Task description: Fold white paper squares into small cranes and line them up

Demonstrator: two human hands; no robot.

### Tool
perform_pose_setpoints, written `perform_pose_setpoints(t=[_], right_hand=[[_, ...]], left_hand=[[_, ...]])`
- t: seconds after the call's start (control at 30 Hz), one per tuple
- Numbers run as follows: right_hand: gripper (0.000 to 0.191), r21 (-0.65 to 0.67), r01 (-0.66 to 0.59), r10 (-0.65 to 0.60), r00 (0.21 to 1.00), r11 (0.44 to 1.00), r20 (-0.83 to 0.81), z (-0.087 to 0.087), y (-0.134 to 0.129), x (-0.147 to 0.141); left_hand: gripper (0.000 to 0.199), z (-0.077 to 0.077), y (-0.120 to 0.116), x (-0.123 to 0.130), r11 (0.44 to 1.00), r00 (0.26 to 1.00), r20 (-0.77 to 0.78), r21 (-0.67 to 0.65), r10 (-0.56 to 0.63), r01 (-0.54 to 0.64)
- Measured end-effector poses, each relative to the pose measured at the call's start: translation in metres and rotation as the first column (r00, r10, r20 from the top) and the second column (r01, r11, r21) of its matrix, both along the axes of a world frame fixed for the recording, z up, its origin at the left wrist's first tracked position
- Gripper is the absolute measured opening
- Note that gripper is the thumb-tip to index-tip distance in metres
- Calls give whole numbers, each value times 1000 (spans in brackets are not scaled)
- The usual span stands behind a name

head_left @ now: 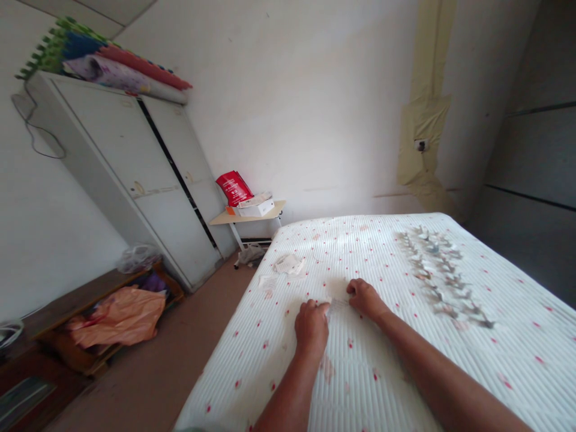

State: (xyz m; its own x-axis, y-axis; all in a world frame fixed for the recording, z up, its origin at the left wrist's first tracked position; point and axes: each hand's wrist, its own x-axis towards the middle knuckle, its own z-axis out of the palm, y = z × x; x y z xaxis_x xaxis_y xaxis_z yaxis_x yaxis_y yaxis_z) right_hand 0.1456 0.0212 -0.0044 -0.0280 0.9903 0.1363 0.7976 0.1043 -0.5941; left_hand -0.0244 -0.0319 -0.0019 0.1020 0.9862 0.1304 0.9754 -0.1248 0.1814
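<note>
A small printed piece of paper [339, 302] lies low over the bed between my two hands. My left hand [312, 327] has its fingers curled, with thumb and fingertips closed on the paper's left end. At its right end my right hand [366, 299] is closed in a pinch. Farther up and left on the bed sits a small pile of printed paper pieces [288, 264], with a single paper slip [269, 282] just below it. To the right, several small folded paper figures [435, 293] stand in rows; their exact shapes are blurred.
A white quilted mattress [360, 372] with red dots spreads under my hands. Beyond its far left corner, a small table [220, 219] bears a red bag [234, 188] and a white box [256, 207]. A grey cabinet [121, 144] and an orange plastic bag [123, 318] are at left.
</note>
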Motion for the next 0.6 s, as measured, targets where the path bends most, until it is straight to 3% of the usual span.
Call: perform_pose_setpoints(t=[0.13, 0.27, 0.37, 0.47, 0.6], right_hand=[[21, 120, -30, 52, 981, 992, -187, -5, -1, 2], [19, 214, -173, 246, 890, 961, -384, -8, -8, -5], [20, 180, -280, 318, 917, 943, -239, -6, -13, -11], [20, 141, -290, 305, 947, 946, -98, -4, -14, -14], [21, 106, -290, 297, 953, 951, -60, -1, -14, -14]], left_hand=[[35, 2, -1, 0, 1000, 1000, -2, -23, -1, 1], [35, 4, -1, 0, 1000, 1000, 8, -31, 1, -1], [34, 4, -1, 0, 1000, 1000, 22, -22, -2, 3], [34, 4, 0, -1, 999, 999, 53, -30, 14, -13], [32, 8, 3, 0, 998, 993, 109, -47, 46, -41]])
